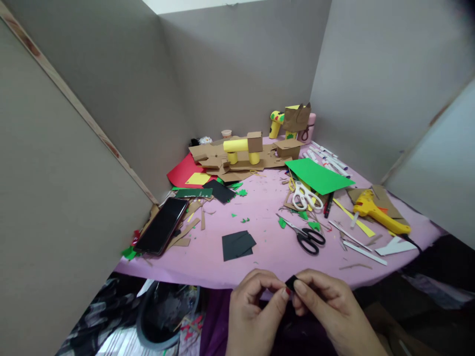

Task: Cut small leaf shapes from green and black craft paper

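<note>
Just off the table's front edge, a small black piece of paper [291,282] is pinched between my two hands. My left hand [256,306] grips its left end with thumb and index finger, and a small red spot shows at that thumb's tip. Its right side is held between the thumb and fingers of my right hand [324,301]. Black paper pieces [237,245] lie overlapping on the table a little beyond. To their right rest black-handled scissors [306,237], blades parted and pointing away to the left.
At the back stands a yellow paper-tube figure with a cardboard box head [243,146] among cardboard scraps. A phone [162,226] lies left. White scissors [307,197], green paper [319,175] and a yellow glue gun [378,212] lie right. A bucket [143,324] is below; grey panels surround the table.
</note>
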Demonstrator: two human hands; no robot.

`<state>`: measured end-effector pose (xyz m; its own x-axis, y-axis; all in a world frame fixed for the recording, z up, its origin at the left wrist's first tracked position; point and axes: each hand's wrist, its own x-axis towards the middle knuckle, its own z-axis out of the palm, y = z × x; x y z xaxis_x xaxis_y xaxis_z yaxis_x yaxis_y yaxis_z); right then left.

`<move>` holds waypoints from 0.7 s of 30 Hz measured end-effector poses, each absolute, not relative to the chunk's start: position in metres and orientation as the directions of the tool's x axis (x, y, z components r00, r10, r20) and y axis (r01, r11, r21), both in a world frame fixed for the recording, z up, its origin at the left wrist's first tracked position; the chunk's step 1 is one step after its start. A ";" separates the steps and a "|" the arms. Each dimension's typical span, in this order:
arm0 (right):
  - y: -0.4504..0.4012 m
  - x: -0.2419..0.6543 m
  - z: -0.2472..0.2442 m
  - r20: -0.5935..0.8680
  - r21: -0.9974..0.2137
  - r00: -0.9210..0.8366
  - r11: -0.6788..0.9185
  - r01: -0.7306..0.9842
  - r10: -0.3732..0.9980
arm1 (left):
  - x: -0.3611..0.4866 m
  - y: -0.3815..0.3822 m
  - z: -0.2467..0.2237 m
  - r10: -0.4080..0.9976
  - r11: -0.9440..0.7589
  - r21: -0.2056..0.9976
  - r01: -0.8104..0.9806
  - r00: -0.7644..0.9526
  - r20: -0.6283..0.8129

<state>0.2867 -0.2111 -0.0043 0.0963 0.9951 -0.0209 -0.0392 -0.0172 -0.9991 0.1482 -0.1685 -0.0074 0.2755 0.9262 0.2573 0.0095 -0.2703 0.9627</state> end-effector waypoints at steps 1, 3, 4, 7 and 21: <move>-0.211 0.286 -0.005 -0.027 -0.998 0.115 -0.020 -0.067 0.993 | 0.146 -0.168 -0.006 0.897 -0.363 0.930 0.060 0.292 0.332; -0.211 0.285 -0.006 -0.045 -0.992 0.137 -0.028 -0.127 0.989 | 0.141 -0.167 -0.004 0.783 -0.586 0.800 0.131 0.345 0.517; -0.211 0.284 -0.006 -0.055 -0.987 0.143 -0.032 -0.156 0.988 | 0.139 -0.166 -0.004 0.704 -0.689 0.708 0.153 0.374 0.604; -0.210 0.283 -0.006 -0.095 -0.971 0.143 -0.061 -0.230 0.985 | 0.131 -0.162 -0.005 0.479 -0.877 0.433 0.207 0.435 0.762; -0.213 0.283 -0.008 -0.035 -0.998 0.138 -0.027 -0.059 0.990 | 0.140 -0.165 0.000 0.868 -0.387 0.909 0.156 0.396 0.301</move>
